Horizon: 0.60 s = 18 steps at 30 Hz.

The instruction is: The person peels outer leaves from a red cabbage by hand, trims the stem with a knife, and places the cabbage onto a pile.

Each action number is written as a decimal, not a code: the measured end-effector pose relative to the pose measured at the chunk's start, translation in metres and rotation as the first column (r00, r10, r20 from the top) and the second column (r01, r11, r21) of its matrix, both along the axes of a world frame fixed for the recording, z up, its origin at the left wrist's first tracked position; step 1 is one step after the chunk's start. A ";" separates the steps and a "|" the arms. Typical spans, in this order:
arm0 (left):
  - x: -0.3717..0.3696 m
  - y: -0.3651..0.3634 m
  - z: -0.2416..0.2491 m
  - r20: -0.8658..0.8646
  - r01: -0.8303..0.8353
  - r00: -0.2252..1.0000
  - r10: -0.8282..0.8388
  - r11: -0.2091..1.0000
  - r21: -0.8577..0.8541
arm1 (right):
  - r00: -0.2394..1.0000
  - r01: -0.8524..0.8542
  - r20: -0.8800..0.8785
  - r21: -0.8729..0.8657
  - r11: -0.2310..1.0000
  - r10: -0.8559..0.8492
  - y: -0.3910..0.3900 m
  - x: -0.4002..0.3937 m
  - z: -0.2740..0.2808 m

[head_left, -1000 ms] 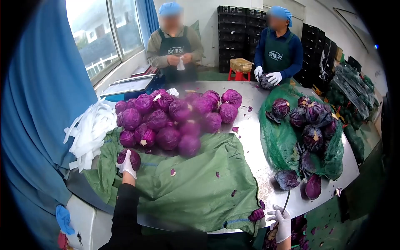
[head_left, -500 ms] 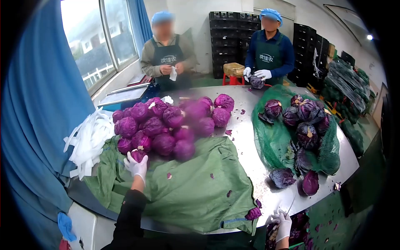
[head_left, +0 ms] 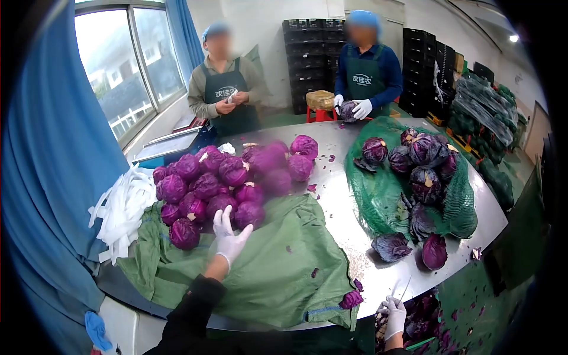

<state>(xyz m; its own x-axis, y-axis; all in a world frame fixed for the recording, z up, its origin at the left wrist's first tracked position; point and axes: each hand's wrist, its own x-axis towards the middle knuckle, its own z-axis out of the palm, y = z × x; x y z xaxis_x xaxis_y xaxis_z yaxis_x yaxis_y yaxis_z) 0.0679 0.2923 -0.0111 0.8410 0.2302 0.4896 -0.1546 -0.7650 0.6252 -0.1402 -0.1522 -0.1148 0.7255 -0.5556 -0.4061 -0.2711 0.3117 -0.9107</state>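
Your left hand (head_left: pixel 231 238) spreads its fingers wide at the near edge of the purple cabbages (head_left: pixel 206 185), left of centre; your right hand (head_left: pixel 393 315), lower right, grips a knife (head_left: pixel 405 289).

On the shiny metal bench (head_left: pixel 338 236), round purple cabbages (head_left: pixel 206 186) lay heaped toward ten o'clock, some on a green woven sack (head_left: pixel 278 266). The white-gloved left hand (head_left: pixel 229 238) spread its fingers at the heap's six o'clock. Near five o'clock, the white-gloved right hand (head_left: pixel 394 315) held a thin blade (head_left: pixel 405 289). Dark leafy cabbages (head_left: pixel 425 184) lay on green mesh netting (head_left: pixel 373 189) at two; white strips (head_left: pixel 125 207) lay at nine.
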 end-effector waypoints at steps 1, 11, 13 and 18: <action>-0.001 -0.007 0.000 0.021 0.013 1.000 -0.015 0.999 0.052 | 1.000 0.000 0.008 0.002 1.000 0.000 0.000 0.000 -0.002; -0.016 -0.058 0.017 -0.061 0.258 0.966 -0.251 0.951 0.170 | 1.000 -0.014 0.020 0.009 1.000 0.014 -0.003 -0.002 -0.013; -0.017 -0.068 0.017 -0.075 0.293 0.956 -0.284 0.940 0.172 | 1.000 -0.016 0.004 0.012 1.000 0.016 -0.003 -0.003 -0.009; -0.017 -0.088 0.008 -0.124 0.388 0.920 -0.373 0.910 0.143 | 0.999 -0.019 -0.029 0.032 0.999 0.020 -0.003 -0.003 -0.003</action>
